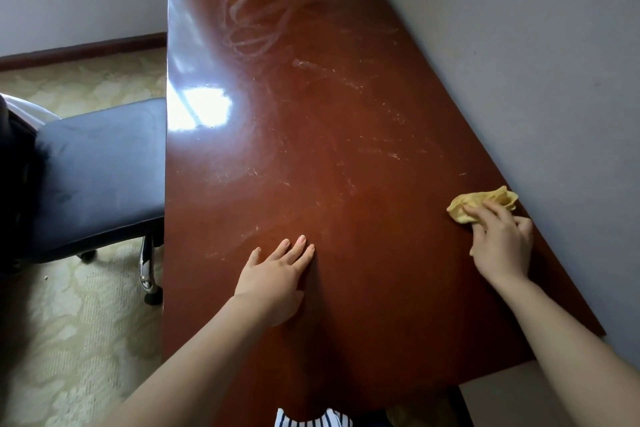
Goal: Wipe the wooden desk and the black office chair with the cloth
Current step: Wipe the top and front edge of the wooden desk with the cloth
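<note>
One view is all I have, the head camera looking down along the wooden desk (311,149). My right hand (502,246) sits at the desk's right edge, close against the wall (519,62), with its fingers pressed down on and curled over the crumpled yellow cloth (483,203); the cloth lies on the desktop just ahead of that hand. My left hand (277,274) rests flat on the wood nearer the middle, fingers spread apart and holding nothing, which I read as bracing.

As for progress, I judge the desk only partly done. Pale looping smears show at the far end and scattered whitish streaks run across the middle, so either residue is drying there or those areas need another pass; I cannot tell which. The near stretch around my hands looks cleaner. The black office chair (97,177) stands to the left of the desk on the patterned carpet (79,340), its seat tucked against the desk edge, well apart from the cloth, and by my reckoning not yet wiped.

No containers are visible: no bucket, spray bottle or bin anywhere in view.
</note>
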Motion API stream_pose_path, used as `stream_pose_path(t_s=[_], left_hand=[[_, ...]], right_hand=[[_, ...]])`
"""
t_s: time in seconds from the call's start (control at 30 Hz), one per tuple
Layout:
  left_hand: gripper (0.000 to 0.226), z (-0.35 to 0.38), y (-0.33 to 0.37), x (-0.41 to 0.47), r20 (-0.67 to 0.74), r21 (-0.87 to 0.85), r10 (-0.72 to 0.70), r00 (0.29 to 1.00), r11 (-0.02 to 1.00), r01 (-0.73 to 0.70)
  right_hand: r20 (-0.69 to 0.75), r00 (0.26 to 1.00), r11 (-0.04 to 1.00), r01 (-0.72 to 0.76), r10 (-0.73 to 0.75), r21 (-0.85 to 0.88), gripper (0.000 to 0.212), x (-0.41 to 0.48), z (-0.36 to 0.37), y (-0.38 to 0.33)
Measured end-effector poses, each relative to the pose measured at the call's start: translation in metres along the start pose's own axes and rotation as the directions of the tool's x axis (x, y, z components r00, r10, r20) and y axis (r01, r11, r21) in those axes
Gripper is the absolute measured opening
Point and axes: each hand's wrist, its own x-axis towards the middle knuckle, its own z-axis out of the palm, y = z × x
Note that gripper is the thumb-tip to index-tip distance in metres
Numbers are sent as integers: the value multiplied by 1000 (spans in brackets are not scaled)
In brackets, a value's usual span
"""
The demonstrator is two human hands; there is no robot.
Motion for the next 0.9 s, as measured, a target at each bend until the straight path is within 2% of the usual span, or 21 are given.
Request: stream_pose_path(t_s=[0.1, 0.2, 0.3, 0.4, 0.5, 0.7, 0.8, 0.9], left_hand=[[74, 1, -1, 0, -8, -7, -1, 1000, 1000, 1], [74, 1, -2, 0, -8, -13, -3, 1000, 1000, 3], [74, 1, -2, -1, -2, -8, 2, 1000, 1000, -2], [74, 0, -2, -1, -5, -5, -3, 1000, 1000, 3], [73, 0, -3, -1, -3, -1, -5, 1000, 1000, 5], [71, -4, -1, 0, -7, 5, -16, 1000, 1000, 16], [69, -6, 1, 1, -4, 2, -13, 1000, 1000, 13], [69, -6, 3, 0, 1, 0, -13, 1000, 1000, 13]], right_hand=[[55, 993, 994, -100, 102, -39, 28, 24, 10, -30], [176, 980, 995, -76, 87, -72, 36, 28, 21, -64], [261, 963, 990, 104, -75, -99, 48, 15, 34, -99], [298, 926, 966, 254, -230, -43, 57, -9, 48, -132], [265, 888, 921, 390, -377, 1, 60, -39, 58, -149], [118, 856, 864, 495, -503, 92, 56, -84, 42, -126], [39, 867, 867, 495, -497, 52, 63, -99, 35, -93], [-13, 908, 908, 419, -419, 22, 67, -104, 26, -57]])
